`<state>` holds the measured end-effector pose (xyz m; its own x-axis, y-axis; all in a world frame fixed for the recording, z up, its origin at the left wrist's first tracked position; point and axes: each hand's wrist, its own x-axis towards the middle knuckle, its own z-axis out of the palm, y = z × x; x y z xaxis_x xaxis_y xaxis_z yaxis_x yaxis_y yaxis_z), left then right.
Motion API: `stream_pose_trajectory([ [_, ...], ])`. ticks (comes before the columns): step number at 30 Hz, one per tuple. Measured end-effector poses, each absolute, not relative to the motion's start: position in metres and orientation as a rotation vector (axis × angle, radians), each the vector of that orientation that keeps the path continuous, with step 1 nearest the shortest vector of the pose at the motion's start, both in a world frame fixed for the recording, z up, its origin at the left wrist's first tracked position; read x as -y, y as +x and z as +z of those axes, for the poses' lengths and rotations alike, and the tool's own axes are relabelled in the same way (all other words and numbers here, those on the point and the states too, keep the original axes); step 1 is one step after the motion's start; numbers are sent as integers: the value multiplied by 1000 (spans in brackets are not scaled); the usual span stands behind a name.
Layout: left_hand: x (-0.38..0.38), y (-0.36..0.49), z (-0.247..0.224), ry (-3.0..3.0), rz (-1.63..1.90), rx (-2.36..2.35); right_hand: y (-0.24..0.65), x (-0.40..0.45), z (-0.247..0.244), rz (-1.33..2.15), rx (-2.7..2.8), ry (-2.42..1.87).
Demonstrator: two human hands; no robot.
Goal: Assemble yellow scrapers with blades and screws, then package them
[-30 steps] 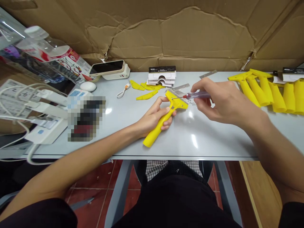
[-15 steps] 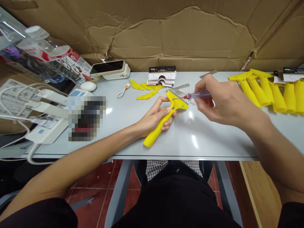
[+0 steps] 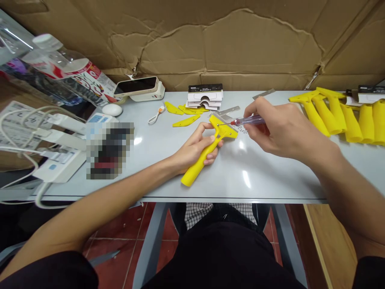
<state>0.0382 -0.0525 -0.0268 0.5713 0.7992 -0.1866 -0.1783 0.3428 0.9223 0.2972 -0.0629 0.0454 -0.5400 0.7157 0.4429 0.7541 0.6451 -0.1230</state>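
Observation:
My left hand (image 3: 200,146) is closed around the neck of a yellow scraper (image 3: 197,166), its wide head tilted up and to the right. A metal blade shows along the far edge of that head. In my right hand (image 3: 279,128) is a screwdriver (image 3: 251,120) with a clear, reddish handle; its thin shaft points left and the tip meets a screw on the scraper's head. Just behind the head lies a flat metal blade (image 3: 230,111). Small metal nuts or screws (image 3: 242,129) are scattered beside the screwdriver, partly hidden by my right hand.
Yellow blade covers (image 3: 186,120) lie by stacked small boxes (image 3: 205,96). Several yellow scraper handles (image 3: 351,124) line the right side. On the left stand a power strip (image 3: 60,164), a phone (image 3: 138,85) and bottles (image 3: 87,78). Cardboard (image 3: 258,48) backs the table.
The scraper's head and the screwdriver have shifted very slightly to the left. Both hands keep their holds, and the tip stays at the scraper's head.

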Motion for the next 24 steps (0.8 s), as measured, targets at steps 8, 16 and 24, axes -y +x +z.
stream_pose_trajectory([
  [8, 52, 37, -29, 1018, 712, -715, 298, 62, 46, -180, 2367, -1238],
  [16, 55, 37, -28, 1050, 710, -689, 303, 62, 52, -52, 2392, -1151],
  [24, 54, 37, -28, 1025, 709, -703, 303, 64, 52, -103, 2411, -1240],
])
